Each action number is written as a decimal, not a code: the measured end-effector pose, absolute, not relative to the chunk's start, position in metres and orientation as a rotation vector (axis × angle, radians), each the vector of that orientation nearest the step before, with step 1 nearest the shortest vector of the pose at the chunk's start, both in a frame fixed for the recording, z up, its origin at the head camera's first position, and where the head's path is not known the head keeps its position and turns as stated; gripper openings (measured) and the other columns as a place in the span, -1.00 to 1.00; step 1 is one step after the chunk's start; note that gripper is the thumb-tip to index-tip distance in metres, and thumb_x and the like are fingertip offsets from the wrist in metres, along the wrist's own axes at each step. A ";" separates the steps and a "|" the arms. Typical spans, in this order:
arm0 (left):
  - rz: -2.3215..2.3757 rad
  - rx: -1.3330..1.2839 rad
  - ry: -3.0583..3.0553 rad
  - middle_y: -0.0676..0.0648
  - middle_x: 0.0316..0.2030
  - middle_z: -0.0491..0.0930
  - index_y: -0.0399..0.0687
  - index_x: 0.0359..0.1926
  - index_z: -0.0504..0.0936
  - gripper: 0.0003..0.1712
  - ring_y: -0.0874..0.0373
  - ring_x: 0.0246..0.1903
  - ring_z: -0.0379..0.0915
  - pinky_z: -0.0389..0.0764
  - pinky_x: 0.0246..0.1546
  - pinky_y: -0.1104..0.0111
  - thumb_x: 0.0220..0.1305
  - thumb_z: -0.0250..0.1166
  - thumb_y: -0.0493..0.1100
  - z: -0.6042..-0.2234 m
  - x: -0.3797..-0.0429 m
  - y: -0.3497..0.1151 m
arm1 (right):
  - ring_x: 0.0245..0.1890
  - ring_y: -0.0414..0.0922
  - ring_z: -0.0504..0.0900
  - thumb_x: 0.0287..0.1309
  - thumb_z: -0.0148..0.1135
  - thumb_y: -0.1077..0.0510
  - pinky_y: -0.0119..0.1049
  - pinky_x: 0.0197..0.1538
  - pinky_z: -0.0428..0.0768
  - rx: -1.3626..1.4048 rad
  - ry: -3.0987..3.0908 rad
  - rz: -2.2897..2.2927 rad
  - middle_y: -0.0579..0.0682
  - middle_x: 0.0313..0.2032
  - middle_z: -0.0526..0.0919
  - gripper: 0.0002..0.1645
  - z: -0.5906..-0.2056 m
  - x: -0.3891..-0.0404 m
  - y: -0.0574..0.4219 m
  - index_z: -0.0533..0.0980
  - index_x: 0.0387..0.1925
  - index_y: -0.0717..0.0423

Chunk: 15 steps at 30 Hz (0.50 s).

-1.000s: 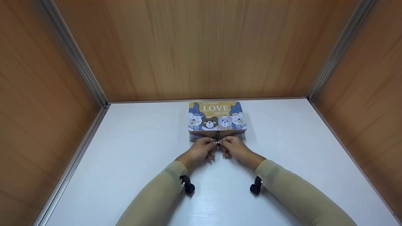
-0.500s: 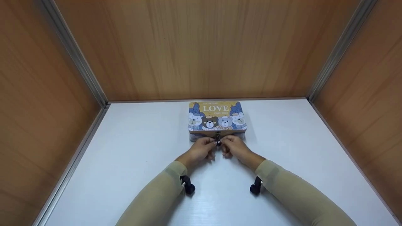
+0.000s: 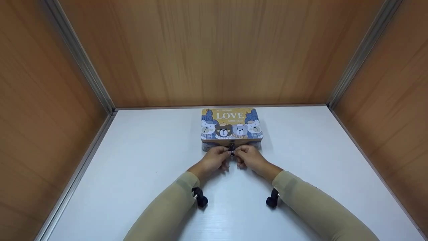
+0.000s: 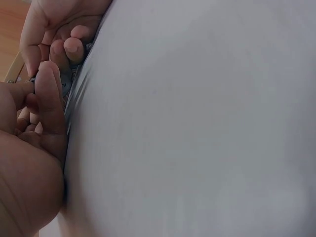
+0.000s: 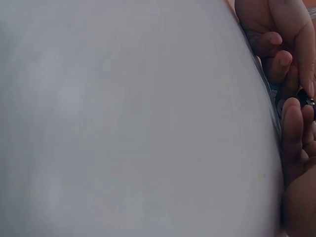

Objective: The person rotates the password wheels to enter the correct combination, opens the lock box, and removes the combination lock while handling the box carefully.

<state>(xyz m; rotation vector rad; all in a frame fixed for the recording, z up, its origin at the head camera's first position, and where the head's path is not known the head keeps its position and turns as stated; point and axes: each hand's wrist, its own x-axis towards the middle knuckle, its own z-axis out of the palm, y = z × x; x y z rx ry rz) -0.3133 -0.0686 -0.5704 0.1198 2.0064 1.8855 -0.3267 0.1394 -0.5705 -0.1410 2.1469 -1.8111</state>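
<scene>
A tin box (image 3: pixel 231 124) with a LOVE lid and cartoon bears stands closed near the back of the table. At its front clasp (image 3: pixel 232 145) is a small dark lock (image 5: pixel 305 98) with shiny parts, mostly covered by fingers. My left hand (image 3: pixel 213 159) pinches the lock from the left between thumb and forefinger. From the right, my right hand (image 3: pixel 251 158) pinches it too, its thumb and forefinger meeting the left ones. The other fingers of both hands curl loosely beneath, close over the table.
The white table (image 3: pixel 150 147) is bounded by a wooden back panel (image 3: pixel 214 53) and side panels with metal corner rails. The box sits a little in front of the back panel. Black wrist cameras (image 3: pixel 200 198) hang below both sleeves.
The fingers shift slightly at the lock, and the right fingertips close in on it, covering more of its shiny part. Box and arms stay in place.
</scene>
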 end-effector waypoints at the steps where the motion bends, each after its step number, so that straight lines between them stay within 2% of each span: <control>1: 1.888 0.116 2.007 -0.02 -0.49 0.61 -0.30 0.15 0.65 -0.76 0.21 -0.55 0.58 0.69 -0.49 0.41 0.77 0.19 -0.19 -0.571 -0.313 -0.069 | -0.61 -0.24 0.64 0.62 0.20 0.18 -0.44 -0.49 0.64 -0.142 2.146 -1.806 -0.08 -0.56 0.60 -0.76 -0.571 -0.327 0.139 0.68 -0.14 0.26; 9: 1.838 0.119 2.050 -0.02 -0.48 0.64 -0.28 0.17 0.66 -0.73 0.19 -0.54 0.60 0.71 -0.46 0.40 0.77 0.20 -0.15 -0.569 -0.313 -0.070 | -0.60 -0.22 0.65 0.68 0.20 0.10 -0.43 -0.49 0.64 -0.125 2.131 -1.802 -0.08 -0.55 0.61 -0.68 -0.573 -0.328 0.141 0.68 -0.15 0.27; 15: 1.819 0.117 2.059 -0.03 -0.44 0.66 -0.26 0.19 0.67 -0.72 0.17 -0.51 0.62 0.72 -0.44 0.39 0.77 0.20 -0.13 -0.567 -0.313 -0.070 | -0.59 -0.19 0.66 0.73 0.18 0.04 -0.41 -0.49 0.67 -0.088 2.097 -1.848 -0.06 -0.56 0.63 -0.61 -0.569 -0.327 0.141 0.64 -0.24 0.22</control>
